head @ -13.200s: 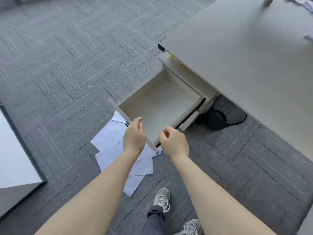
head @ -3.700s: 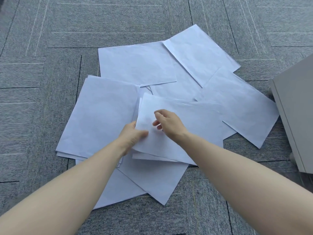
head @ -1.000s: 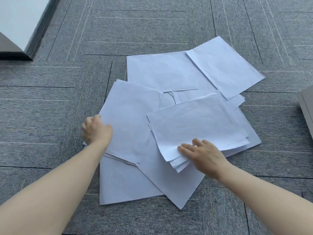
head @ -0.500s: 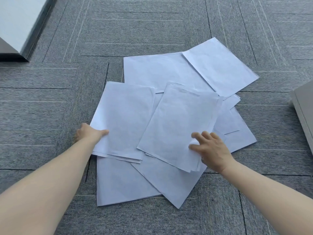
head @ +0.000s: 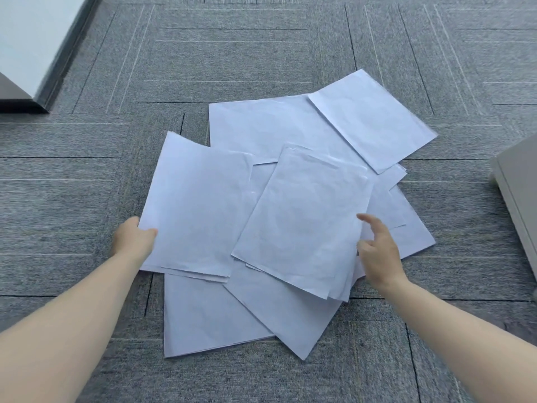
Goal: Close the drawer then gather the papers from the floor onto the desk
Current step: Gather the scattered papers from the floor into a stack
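Several white paper sheets (head: 270, 129) lie fanned and overlapping on the grey carpet. A small stack on the left (head: 197, 205) has its lower left corner pinched by my left hand (head: 132, 239), thumb on top. A second small stack (head: 302, 216) lies tilted over the middle of the pile. My right hand (head: 376, 251) is at that stack's right edge, fingers spread, index finger raised, gripping nothing. More single sheets stick out at the back right (head: 374, 120) and at the front (head: 203, 315). The desk top is out of view.
The pale grey drawer cabinet's corner (head: 520, 193) shows at the right edge. A white panel with a dark base (head: 29, 45) stands at the top left. Grey carpet tiles (head: 232, 53) surround the pile.
The middle stack has turned and slid left over the pile. My right hand has let go of it and spread its fingers. My left hand now pinches the left stack's corner.
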Demonstrator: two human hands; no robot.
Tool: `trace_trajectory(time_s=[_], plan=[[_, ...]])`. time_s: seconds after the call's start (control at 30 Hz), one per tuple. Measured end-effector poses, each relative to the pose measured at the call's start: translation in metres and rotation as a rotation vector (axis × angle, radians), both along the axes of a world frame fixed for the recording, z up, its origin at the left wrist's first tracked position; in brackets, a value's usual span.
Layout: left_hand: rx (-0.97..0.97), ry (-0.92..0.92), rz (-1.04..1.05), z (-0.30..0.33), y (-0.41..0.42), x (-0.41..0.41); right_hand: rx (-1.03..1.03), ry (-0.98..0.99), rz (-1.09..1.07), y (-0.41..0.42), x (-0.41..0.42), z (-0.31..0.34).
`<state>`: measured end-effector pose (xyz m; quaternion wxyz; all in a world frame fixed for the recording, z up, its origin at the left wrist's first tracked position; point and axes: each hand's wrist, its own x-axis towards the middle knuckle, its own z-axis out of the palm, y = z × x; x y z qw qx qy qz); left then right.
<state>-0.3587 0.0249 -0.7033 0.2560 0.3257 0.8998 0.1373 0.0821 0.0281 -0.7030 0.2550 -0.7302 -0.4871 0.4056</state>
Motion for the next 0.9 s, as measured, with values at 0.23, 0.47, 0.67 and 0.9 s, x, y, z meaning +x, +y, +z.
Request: trace_trajectory(time_s=[0.23,0.47,0.67,0.9], plan=[[0.260,-0.033,0.012,0.012,0.001,0.008,-0.049,0.088,-0.190,0.010,-0.015,-0.001],[0.406,-0.284,0.064,0.025,0.011,0.027,-0.158,0.175,-0.215,0.013,-0.021,-0.006],[0.513,-0.377,0.214,0.032,0.019,0.025,-0.211,0.105,-0.211,0.014,-0.010,-0.009],[0.400,-0.514,0.140,0.023,0.019,0.049,-0.174,0.052,-0.192,0.018,0.002,-0.005]])
